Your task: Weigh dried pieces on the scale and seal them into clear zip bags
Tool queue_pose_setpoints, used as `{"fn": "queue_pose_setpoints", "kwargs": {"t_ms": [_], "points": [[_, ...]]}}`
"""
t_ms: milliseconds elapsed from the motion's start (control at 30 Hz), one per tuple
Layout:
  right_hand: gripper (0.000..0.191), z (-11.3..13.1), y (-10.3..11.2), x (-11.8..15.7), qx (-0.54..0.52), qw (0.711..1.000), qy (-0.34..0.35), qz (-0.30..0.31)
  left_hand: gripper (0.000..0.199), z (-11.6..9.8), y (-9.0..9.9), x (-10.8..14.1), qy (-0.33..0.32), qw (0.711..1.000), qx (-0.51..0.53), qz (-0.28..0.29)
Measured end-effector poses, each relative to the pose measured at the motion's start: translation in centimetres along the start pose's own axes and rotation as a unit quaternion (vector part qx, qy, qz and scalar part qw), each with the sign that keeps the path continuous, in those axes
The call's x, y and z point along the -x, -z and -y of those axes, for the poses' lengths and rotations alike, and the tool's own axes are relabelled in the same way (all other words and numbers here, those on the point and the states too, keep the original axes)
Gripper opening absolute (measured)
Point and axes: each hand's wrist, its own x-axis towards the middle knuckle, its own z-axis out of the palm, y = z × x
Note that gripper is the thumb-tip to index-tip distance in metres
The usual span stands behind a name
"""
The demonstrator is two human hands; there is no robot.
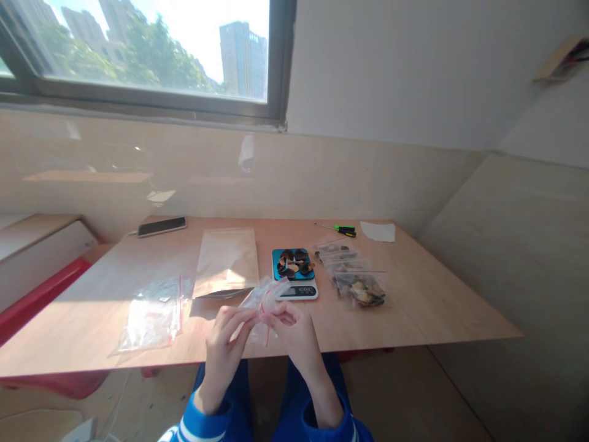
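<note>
Zip bag (263, 301), small, clear and red-striped at its mouth, is being held just above the near edge of the desk (437, 307), in front of the scale. Going from the left, a heap of empty zip bags (154, 313) is lying toward the near left corner, a phone (162, 226) is resting at the far edge, and a larger kraft pouch (226, 263) is lying flat beside the scale. The left hand (226, 344) is pinching the bag's left lip between thumb and fingers, while the right hand (294, 334) is gripping the opposite lip, both hands close together and touching. To do this well, the fingers should probably be pulling the two lips apart evenly at the seal, keeping the mouth facing up. Just beyond, the scale (297, 276) is carrying dark dried pieces (294, 263), and filled bags (354, 276) are lying in a row to its right, with a screwdriver (343, 230) at the far edge.
</note>
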Motion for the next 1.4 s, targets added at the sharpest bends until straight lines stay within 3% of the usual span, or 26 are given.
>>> {"fn": "queue_pose_setpoints", "kwargs": {"t_ms": [133, 200, 300, 400, 500, 633, 733, 900, 1233, 1400], "points": [[0.046, -0.8, 1.6, -1.2, 0.005, 0.999, -0.029, -0.030, 0.012, 0.5, 1.1, -0.4, 0.149, 0.977, -0.015, -0.149], [0.045, -0.6, 2.9, -1.9, 0.058, 0.998, -0.011, -0.002, 0.018, 0.5, 1.6, -0.5, 0.189, 0.965, -0.012, -0.181], [0.039, 0.2, 4.9, -3.8, 0.194, 0.974, 0.101, 0.054, 0.020, 0.2, 2.0, -0.6, 0.191, 0.968, -0.014, -0.163], [0.039, 0.3, 6.7, -7.1, 0.369, 0.909, 0.192, -0.024, 0.018, -0.4, 1.8, -0.7, 0.160, 0.978, -0.037, -0.132], [0.049, -1.3, 7.7, -10.3, 0.506, 0.844, 0.170, -0.053, 0.019, -0.9, 1.2, -0.8, 0.158, 0.982, -0.019, -0.104], [0.055, -4.1, 7.8, -12.3, 0.574, 0.808, 0.134, -0.025, 0.022, -0.6, 0.6, -0.7, 0.203, 0.976, 0.022, -0.080], [0.046, -5.1, 7.6, -12.5, 0.571, 0.807, 0.148, -0.031, 0.022, -0.1, 0.8, -0.5, 0.217, 0.973, 0.025, -0.078], [0.025, -4.9, 8.1, -12.8, 0.509, 0.839, 0.188, -0.039, 0.025, 0.4, 1.2, -0.4, 0.232, 0.969, 0.006, -0.088], [0.029, -4.3, 8.3, -12.9, 0.466, 0.860, 0.200, -0.058, 0.031, 0.4, 0.6, -0.6, 0.257, 0.963, 0.025, -0.074], [0.027, -2.7, 7.9, -12.4, 0.425, 0.876, 0.215, -0.080, 0.034, 0.4, 0.3, -0.9, 0.280, 0.957, 0.035, -0.067]]}}
